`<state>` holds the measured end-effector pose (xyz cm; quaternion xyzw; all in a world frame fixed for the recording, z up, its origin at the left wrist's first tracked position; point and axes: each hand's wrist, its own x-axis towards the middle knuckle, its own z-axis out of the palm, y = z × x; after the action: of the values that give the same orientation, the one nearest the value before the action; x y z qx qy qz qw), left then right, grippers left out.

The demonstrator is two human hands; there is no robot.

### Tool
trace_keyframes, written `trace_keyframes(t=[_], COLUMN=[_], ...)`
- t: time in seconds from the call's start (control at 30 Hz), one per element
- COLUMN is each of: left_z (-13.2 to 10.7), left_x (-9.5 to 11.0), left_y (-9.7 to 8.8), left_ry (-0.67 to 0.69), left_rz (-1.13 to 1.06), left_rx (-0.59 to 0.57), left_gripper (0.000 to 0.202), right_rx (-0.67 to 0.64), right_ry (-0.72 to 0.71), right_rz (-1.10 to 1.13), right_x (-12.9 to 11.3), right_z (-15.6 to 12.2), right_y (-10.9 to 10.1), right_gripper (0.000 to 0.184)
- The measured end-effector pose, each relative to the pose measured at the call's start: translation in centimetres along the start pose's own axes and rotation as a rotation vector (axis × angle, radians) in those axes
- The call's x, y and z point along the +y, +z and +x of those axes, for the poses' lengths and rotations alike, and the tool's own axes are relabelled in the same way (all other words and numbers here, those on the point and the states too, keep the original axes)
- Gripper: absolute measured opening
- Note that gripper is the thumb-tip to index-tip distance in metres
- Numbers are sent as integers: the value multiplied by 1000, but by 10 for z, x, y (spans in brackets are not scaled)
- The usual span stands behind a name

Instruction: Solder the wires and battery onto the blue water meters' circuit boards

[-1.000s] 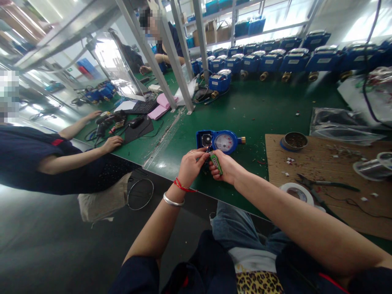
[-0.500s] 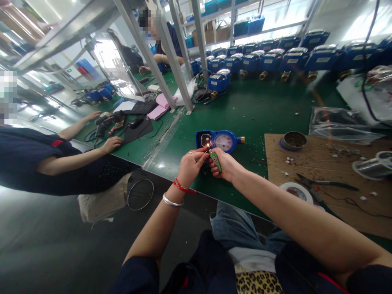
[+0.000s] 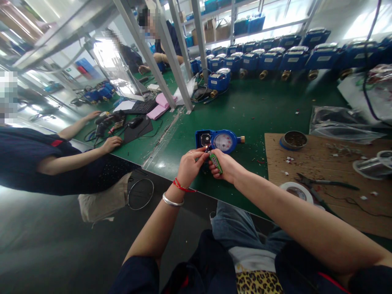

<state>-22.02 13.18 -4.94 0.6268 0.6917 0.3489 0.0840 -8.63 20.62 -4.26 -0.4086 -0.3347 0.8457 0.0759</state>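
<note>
A green lighter is gripped in my right hand, with a small flame burning at its top end. My left hand is closed in a pinch right beside the flame. What its fingertips hold is too small and dark to make out. Just beyond both hands lies a blue water meter with a round white dial and a brass pipe end on its right. Its square compartment on the left is uncovered, and my fingers hide the near edge.
Cardboard on the right carries cutting pliers, a tape roll, a round tin and a solder spool. Several blue meters line the back. A co-worker's hand rests at the left by a mouse.
The flame looks smaller and sits slightly lower and to the left. My right hand and the lighter have tilted or shifted a little; my left hand stays nearly in place.
</note>
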Motion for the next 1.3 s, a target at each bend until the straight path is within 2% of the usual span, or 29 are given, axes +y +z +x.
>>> trace_keyframes(t=[1.3], left_z=[1], left_x=[5], left_y=[-3], left_ry=[-8], left_rz=[-26], left_rx=[-22], left_gripper=[25], right_rx=[107], right_ry=[-104], right_rz=[42], right_x=[2], right_z=[6], right_y=[3], right_gripper=[40])
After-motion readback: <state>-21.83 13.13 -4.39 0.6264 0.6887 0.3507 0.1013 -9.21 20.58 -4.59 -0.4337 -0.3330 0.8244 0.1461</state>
